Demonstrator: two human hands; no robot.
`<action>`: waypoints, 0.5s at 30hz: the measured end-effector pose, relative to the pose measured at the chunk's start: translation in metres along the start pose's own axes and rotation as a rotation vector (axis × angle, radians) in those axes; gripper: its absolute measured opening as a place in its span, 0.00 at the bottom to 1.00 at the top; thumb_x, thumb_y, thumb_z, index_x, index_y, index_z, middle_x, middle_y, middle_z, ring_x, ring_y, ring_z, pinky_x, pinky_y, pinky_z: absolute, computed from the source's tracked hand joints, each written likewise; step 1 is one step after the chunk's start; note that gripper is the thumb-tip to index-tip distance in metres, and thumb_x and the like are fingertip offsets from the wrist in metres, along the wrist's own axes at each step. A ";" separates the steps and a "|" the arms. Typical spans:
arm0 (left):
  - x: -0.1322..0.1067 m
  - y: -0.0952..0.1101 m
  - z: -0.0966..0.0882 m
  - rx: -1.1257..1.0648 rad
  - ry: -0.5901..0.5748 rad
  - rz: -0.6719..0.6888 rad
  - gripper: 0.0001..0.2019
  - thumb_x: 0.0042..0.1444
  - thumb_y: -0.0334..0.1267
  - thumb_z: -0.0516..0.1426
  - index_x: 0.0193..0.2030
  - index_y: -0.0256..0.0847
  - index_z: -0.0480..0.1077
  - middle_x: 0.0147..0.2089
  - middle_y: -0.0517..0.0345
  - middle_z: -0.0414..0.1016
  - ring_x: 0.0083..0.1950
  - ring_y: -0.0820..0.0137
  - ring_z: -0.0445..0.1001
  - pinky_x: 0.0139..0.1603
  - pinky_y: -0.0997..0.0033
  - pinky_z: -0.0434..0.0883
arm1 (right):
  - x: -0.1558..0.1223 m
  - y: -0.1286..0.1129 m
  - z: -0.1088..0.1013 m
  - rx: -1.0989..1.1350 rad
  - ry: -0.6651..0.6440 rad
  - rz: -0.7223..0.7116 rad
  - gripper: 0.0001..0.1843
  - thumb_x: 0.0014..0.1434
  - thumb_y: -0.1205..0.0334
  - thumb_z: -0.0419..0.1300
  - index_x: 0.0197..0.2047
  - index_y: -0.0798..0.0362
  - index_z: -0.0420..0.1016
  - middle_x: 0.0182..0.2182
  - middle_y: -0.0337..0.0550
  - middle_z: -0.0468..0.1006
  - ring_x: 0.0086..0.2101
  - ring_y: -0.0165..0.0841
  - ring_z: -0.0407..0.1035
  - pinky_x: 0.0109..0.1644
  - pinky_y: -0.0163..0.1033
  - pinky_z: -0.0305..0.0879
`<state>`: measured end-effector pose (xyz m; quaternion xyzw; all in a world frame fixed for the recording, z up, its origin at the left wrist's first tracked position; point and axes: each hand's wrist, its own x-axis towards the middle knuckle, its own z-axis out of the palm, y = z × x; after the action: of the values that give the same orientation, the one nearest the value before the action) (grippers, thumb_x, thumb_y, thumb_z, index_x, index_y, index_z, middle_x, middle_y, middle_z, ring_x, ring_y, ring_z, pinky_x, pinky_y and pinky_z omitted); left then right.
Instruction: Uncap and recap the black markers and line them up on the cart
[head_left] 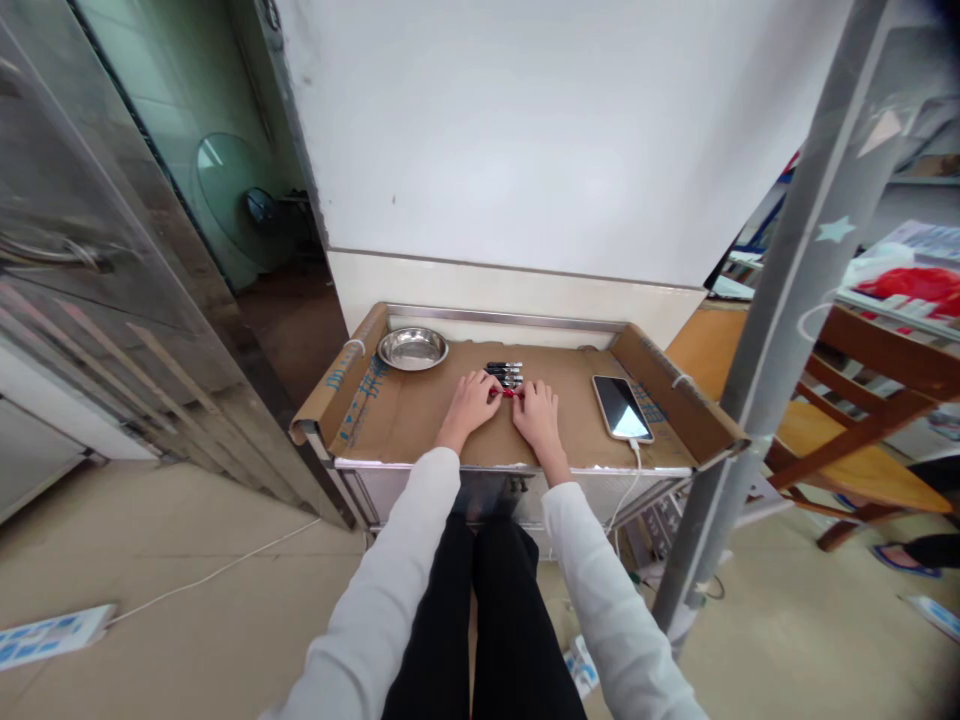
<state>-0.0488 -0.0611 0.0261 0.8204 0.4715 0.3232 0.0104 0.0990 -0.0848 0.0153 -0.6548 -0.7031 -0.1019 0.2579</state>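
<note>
A slim red pen [510,393] lies crosswise between my two hands, low over the cardboard. My left hand [474,400] pinches its left end, with the fingers partly covering it. At the other end, the closed fingertips of my right hand [537,408] grip it. Just beyond the fingers, several black pens with silvery ends [505,368] lie side by side in a small row, too small to make out in detail.
Brown cardboard [420,430] with raised side flaps lines the table. A round metal dish [412,349] stands at the back left. On the right lies a phone [622,408] with a white cable [636,465]. A metal post [780,270] and wooden chair [862,420] are farther right.
</note>
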 end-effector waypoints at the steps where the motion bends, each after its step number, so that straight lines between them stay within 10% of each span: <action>1: 0.000 0.000 0.000 -0.019 -0.007 0.004 0.04 0.58 0.35 0.52 0.38 0.43 0.68 0.42 0.56 0.71 0.46 0.65 0.67 0.49 0.64 0.61 | 0.001 0.000 -0.001 0.021 0.001 -0.011 0.09 0.62 0.64 0.47 0.40 0.55 0.68 0.40 0.51 0.71 0.41 0.40 0.61 0.45 0.42 0.51; 15: 0.000 0.002 -0.008 -0.169 0.017 0.027 0.06 0.60 0.34 0.51 0.39 0.43 0.68 0.42 0.57 0.74 0.45 0.67 0.69 0.50 0.66 0.66 | 0.001 0.001 -0.005 0.139 0.026 -0.033 0.12 0.65 0.66 0.44 0.41 0.54 0.67 0.38 0.47 0.75 0.40 0.36 0.64 0.45 0.39 0.50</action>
<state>-0.0512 -0.0647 0.0333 0.8202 0.4314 0.3690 0.0711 0.1012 -0.0862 0.0201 -0.6220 -0.7159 -0.0656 0.3103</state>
